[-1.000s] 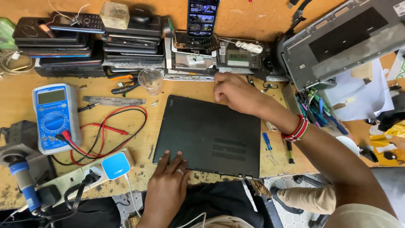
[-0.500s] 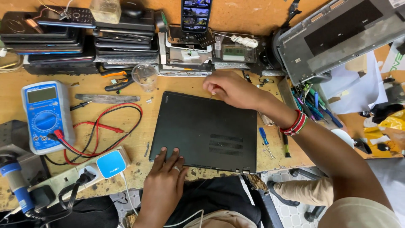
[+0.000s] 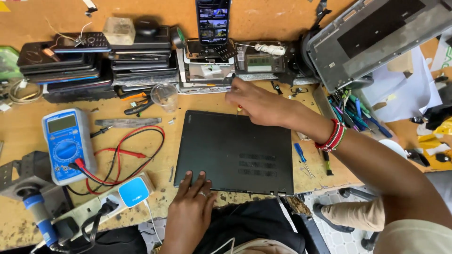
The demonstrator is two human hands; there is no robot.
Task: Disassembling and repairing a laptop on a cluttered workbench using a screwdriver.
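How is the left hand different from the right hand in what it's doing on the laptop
The left hand lies flat, fingers spread, on the near edge of the upturned black laptop; the right hand is at the far edge, fingers pinched round a small screwdriver. The right wrist wears red beaded bracelets; the left hand shows a ring. Both hands are bare.

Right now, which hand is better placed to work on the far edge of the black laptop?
Right hand: it sits over the laptop's far edge, holding a small tool. Left hand lies flat on the near edge.
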